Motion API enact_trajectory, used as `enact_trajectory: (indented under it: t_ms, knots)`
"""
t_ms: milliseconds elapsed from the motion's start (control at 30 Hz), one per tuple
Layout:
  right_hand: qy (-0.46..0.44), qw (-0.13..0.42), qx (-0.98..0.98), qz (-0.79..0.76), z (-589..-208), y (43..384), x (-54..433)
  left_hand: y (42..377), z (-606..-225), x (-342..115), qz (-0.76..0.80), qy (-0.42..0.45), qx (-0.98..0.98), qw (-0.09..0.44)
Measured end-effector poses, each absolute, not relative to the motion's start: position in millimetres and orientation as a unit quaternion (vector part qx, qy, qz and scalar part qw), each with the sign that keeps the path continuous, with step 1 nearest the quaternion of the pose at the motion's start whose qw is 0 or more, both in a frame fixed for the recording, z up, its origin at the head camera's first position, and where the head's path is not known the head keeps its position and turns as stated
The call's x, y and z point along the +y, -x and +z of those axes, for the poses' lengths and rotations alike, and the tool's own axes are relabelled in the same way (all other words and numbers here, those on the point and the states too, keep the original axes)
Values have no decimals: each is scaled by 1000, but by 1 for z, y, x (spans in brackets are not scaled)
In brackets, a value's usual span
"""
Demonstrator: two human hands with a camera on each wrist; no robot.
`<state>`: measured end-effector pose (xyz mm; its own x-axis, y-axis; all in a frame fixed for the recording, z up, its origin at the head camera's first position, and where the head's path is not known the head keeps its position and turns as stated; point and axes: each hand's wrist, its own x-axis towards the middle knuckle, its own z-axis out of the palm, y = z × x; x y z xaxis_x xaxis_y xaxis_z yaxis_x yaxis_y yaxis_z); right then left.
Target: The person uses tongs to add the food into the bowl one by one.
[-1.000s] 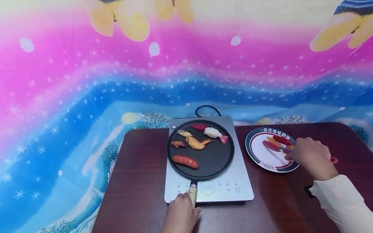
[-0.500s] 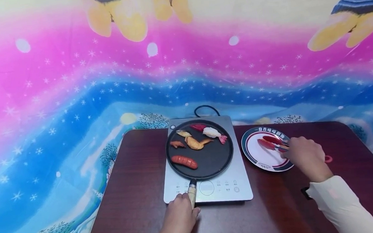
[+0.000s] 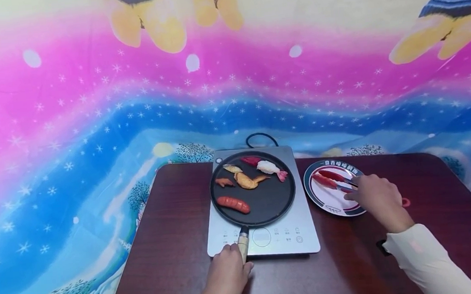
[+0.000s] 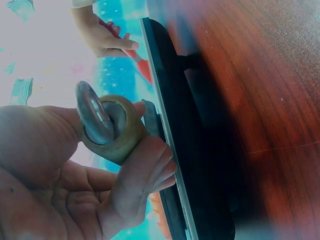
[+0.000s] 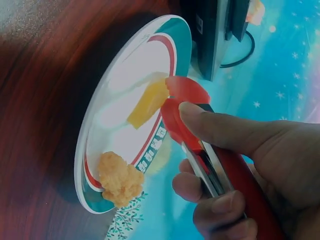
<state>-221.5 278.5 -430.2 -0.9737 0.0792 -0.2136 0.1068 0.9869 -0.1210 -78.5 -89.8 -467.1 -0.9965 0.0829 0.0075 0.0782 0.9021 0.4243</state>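
My left hand [image 3: 226, 274] grips the wooden handle [image 3: 243, 242] of a round black frying pan [image 3: 267, 204]; its metal hanging ring [image 4: 95, 114] shows in the left wrist view. My right hand [image 3: 377, 200] holds red-tipped metal tongs [image 3: 327, 179] over a white plate [image 3: 327, 200] with a dark teal rim. Between the tong tips sits a yellow strip of food [image 5: 149, 104], close over the plate. A lumpy golden fried chicken piece [image 5: 120, 180] lies near the plate's rim; my right hand and the tongs hide it in the head view.
The pan stands on a silver induction cooker [image 3: 308, 224]. In it lie a scored sausage [image 3: 233, 204], a chicken wing [image 3: 246, 180], a shrimp sushi [image 3: 268, 167] and other small pieces. A cord [image 3: 261, 134] loops behind the cooker. A printed backdrop [image 3: 133, 118] hangs behind the brown table [image 3: 174, 207].
My right hand has moved left with the tongs, whose tips now lie further left over the plate. The left hand keeps its grip on the pan handle.
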Motion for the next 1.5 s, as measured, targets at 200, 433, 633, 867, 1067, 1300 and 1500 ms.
enact_trajectory:
  t_ms: [200, 433, 633, 867, 1067, 1300, 1500]
  knots:
    - [-37, 118, 990, -74, -429, 219, 289, 78, -467, -89, 216, -41, 975, 0]
    - [-46, 134, 987, -78, -425, 216, 306, 79, -466, -90, 218, -43, 975, 2]
    - [-45, 142, 985, -86, -431, 217, 311, 79, -466, -91, 212, -53, 976, -9]
    - [-33, 133, 987, -80, -436, 220, 308, 79, -467, -93, 208, -60, 976, -17]
    - [-28, 125, 988, -82, -439, 219, 304, 78, -468, -92, 209, -65, 975, -29]
    - [-36, 122, 988, -85, -442, 215, 303, 78, -467, -92, 210, -65, 975, -25]
    - [-34, 104, 989, -96, -442, 210, 304, 78, -467, -91, 206, -63, 976, -22]
